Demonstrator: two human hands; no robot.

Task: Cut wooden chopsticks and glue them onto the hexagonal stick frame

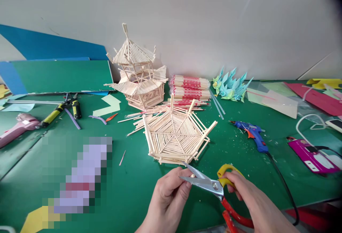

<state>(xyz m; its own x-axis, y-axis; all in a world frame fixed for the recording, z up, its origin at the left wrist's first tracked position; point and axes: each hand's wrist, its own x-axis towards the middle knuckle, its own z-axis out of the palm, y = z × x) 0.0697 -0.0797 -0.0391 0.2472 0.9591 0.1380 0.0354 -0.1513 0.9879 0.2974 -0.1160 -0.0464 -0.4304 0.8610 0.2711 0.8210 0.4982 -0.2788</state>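
My left hand (pixel 171 195) is closed in a pinch on a thin wooden stick (pixel 192 176); only its pale end shows past the fingertips. My right hand (pixel 249 193) grips scissors (pixel 211 185) with yellow and red handles. Their blades are parted and lie at the stick's end, close to my left fingertips. Just beyond the hands stands a polygonal tray-like frame of wooden sticks (pixel 173 136), with several posts rising from its rim. Behind it is a tiered stick pagoda (pixel 137 72).
Bundled sticks (pixel 189 87) and blue folded paper (pixel 232 85) lie at the back. A blue glue gun (pixel 251 133), its cord and a magenta box (pixel 311 158) are right. Pliers (pixel 58 110), a pink tool (pixel 20 128) and a blurred-out patch (pixel 85 176) are left.
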